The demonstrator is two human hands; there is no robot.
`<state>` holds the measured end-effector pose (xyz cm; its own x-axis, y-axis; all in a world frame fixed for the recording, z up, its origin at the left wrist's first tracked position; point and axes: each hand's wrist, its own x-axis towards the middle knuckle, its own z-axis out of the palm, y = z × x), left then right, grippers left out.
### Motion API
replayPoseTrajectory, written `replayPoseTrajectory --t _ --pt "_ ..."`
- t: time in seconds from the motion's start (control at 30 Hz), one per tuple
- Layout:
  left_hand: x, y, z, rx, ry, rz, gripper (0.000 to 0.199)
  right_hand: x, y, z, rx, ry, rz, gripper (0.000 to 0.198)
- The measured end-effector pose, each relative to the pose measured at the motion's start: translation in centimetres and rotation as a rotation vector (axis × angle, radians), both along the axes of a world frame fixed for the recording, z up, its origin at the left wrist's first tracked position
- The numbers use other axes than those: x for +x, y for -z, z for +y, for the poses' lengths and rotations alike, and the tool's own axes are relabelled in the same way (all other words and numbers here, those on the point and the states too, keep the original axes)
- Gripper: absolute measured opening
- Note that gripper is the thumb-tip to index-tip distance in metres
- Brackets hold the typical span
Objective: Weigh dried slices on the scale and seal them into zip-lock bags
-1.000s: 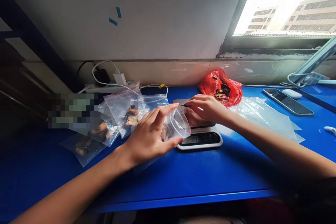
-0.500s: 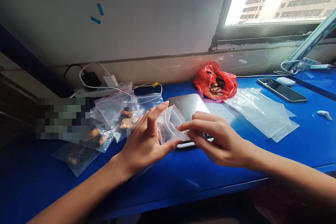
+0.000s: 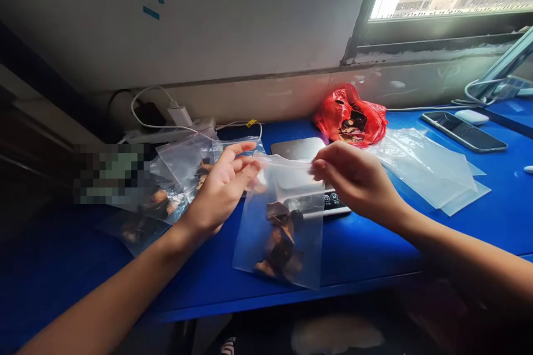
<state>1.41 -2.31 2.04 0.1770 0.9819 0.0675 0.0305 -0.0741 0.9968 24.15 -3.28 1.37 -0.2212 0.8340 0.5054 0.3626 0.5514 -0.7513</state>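
Note:
A clear zip-lock bag [image 3: 250, 233] hangs upright between my hands, over the front part of the blue table. Brown dried pieces [image 3: 278, 238], perhaps dried mushroom or peel, lie in its lower half. My left hand [image 3: 227, 186] pinches the bag's top left corner between thumb and fingers. At the top right corner, my right hand [image 3: 347, 175] pinches the zip edge. Behind the bag stands a kitchen scale [image 3: 297, 147] with a shiny steel plate, partly hidden by the bag and my right hand. Its black button panel shows beside the bag.
Several filled zip-lock bags [image 3: 166, 199] lie at the left, below a power strip [image 3: 200, 125]. A red plastic bag [image 3: 375, 116] of brown dried pieces sits behind the scale. To the right are flat clear bags [image 3: 433, 169], a phone [image 3: 464, 132] and a white case [image 3: 471, 117].
The bag was held with its mouth open towards me, my right fingers at the opening. Now it hangs upright, its top edge drawn straight between both hands, and its contents show.

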Motion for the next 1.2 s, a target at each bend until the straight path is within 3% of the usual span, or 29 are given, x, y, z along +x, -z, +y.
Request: replayPoseTrajectory --t 0.1,0.17,0.27,0.4,0.57,0.67,0.8,0.87,0.97,1.2 --pt "0.3 -0.2 0.5 -0.120 -0.029 -0.073 0.039 -0.2 0.3 0.0 -0.081 -0.002 0.071 0.008" --pt "0.4 -0.3 0.5 -0.150 -0.064 -0.121 0.041 -0.2 0.3 0.0 -0.078 0.021 0.060 0.012" --pt "0.4 -0.7 0.3 -0.181 -0.092 -0.179 0.042 -0.1 0.4 0.0 -0.010 0.057 0.009 0.009" --pt "0.1 -1.1 0.4 -0.172 -0.038 -0.128 0.024 0.2 0.4 -0.2 0.150 0.127 -0.056 0.004" --pt "-0.4 -1.0 0.4 0.050 0.012 0.176 0.022 0.2 0.2 -0.1 0.383 0.205 -0.168 0.006" --pt "-0.2 -0.7 -0.6 0.320 -0.008 0.454 0.019 -0.5 -0.1 -0.3 0.544 0.170 -0.297 0.013" --pt "0.6 0.0 -2.2 0.817 0.006 0.668 0.011 -1.8 -0.2 -1.6 0.513 -0.007 -0.414 0.014" --pt "0.9 0.4 -2.7 0.957 0.045 0.677 0.009 -2.2 -0.2 -2.0 0.482 -0.028 -0.410 0.009" --pt "0.9 0.9 -2.8 1.014 0.050 0.674 0.006 -2.2 0.0 -2.0 0.449 -0.018 -0.393 0.011" --pt "0.8 1.1 -2.5 0.952 0.085 0.665 0.007 -1.8 0.4 -1.3 0.426 -0.066 -0.447 0.010"
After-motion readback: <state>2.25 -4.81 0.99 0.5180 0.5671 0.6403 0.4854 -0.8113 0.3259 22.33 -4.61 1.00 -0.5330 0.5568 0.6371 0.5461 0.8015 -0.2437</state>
